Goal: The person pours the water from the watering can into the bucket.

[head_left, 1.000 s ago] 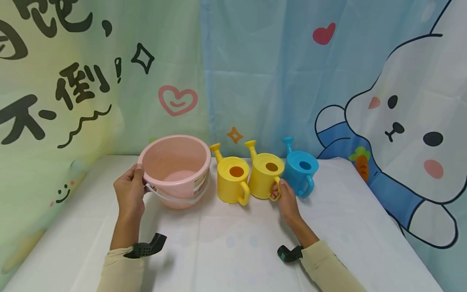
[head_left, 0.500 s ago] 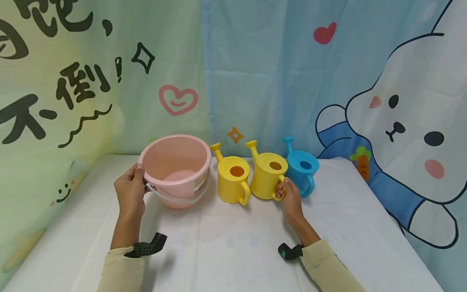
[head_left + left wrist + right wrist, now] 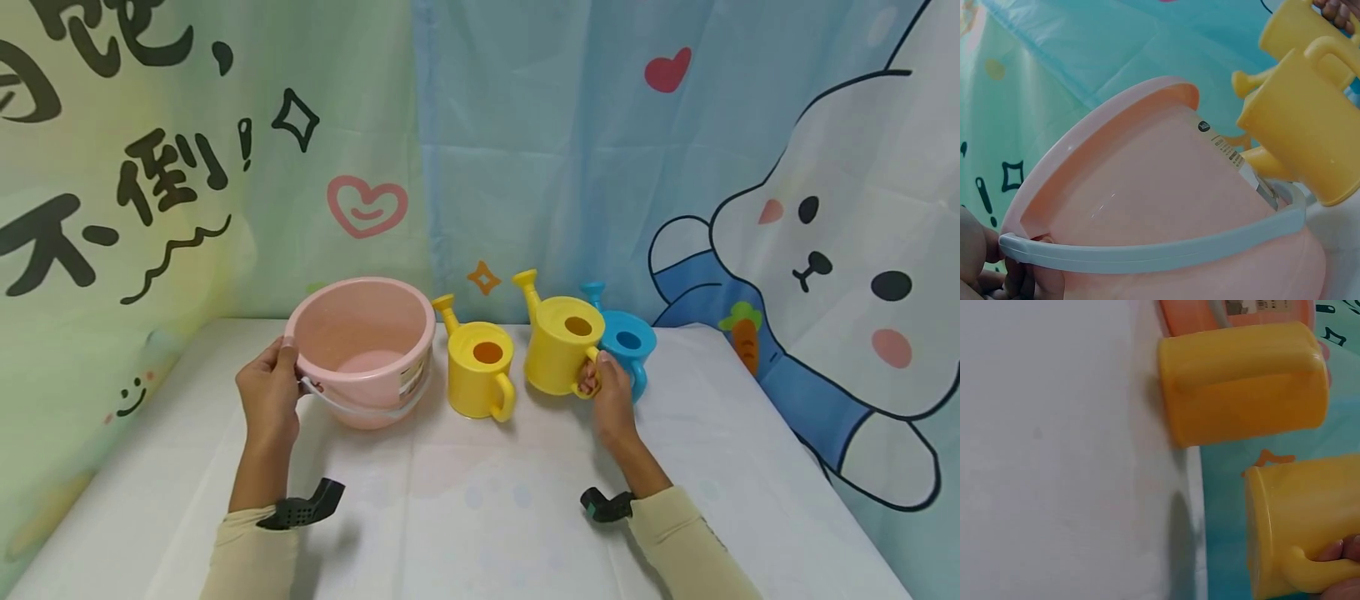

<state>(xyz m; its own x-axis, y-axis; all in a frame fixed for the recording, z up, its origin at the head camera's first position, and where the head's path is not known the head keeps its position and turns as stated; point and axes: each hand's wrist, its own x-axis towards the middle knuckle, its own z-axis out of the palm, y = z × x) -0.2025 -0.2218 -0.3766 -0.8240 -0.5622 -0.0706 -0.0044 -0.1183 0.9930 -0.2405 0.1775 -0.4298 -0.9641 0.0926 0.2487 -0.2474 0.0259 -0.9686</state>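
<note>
A white cloth (image 3: 465, 533) covers the table. Behind it hangs a green-and-blue fabric backdrop (image 3: 510, 125), printed with black brush-style characters (image 3: 174, 197), a pink outlined heart (image 3: 366, 214), a solid red heart (image 3: 667, 70) and a white cartoon rabbit (image 3: 847, 200) with an orange carrot (image 3: 745, 343).

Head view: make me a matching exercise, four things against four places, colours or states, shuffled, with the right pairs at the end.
Things
1. Bucket
2. Blue can
3. Left hand
4. Right hand

Places, colours, states
A. Grips a yellow can by its handle
B. Partly hidden behind the held can
C. Grips the bucket at its rim
D. Pink

Right pairs: 1-D, 2-B, 3-C, 4-A
</note>
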